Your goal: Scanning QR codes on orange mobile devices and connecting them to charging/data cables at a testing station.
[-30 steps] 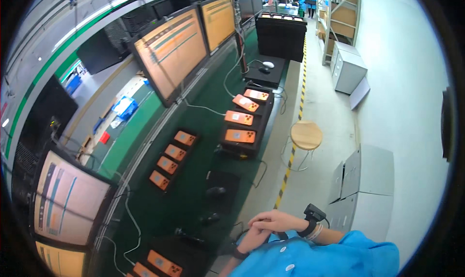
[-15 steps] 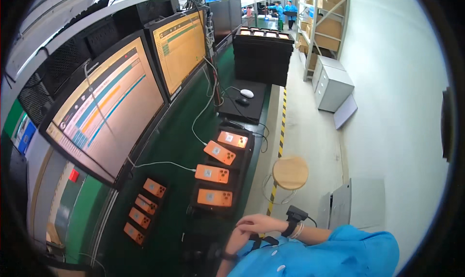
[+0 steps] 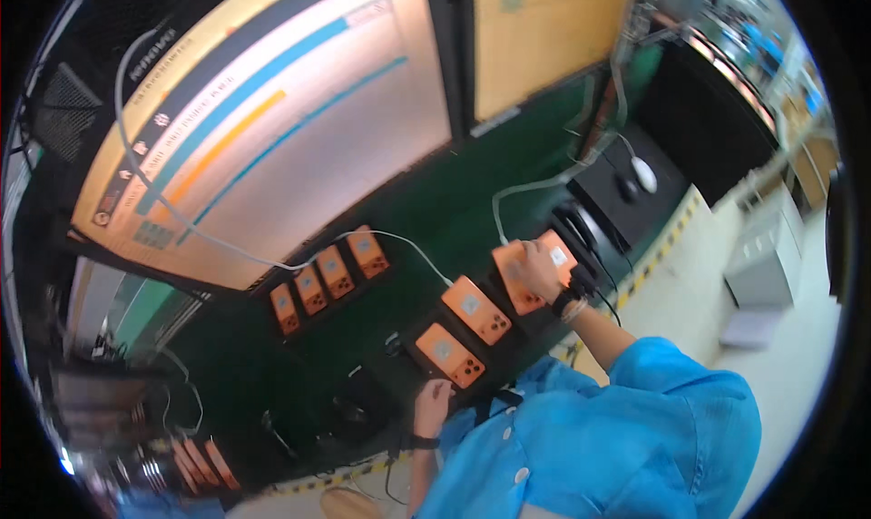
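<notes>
Phones [image 3: 476, 309], orange, 4 in a row on the dark tray [image 3: 531, 329], right hand [image 3: 542, 273] over the far 2, grip blurred and impossible to tell, left hand [image 3: 433, 403] with fingers curled narrow just beside the nearest.

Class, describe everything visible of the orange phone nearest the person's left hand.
The orange phone lies back up on a dark tray, its camera end toward the picture's lower right. It looks smooth, with rounded corners, a pale central label and dark lenses. The left hand is beside it; contact is unclear.
</notes>
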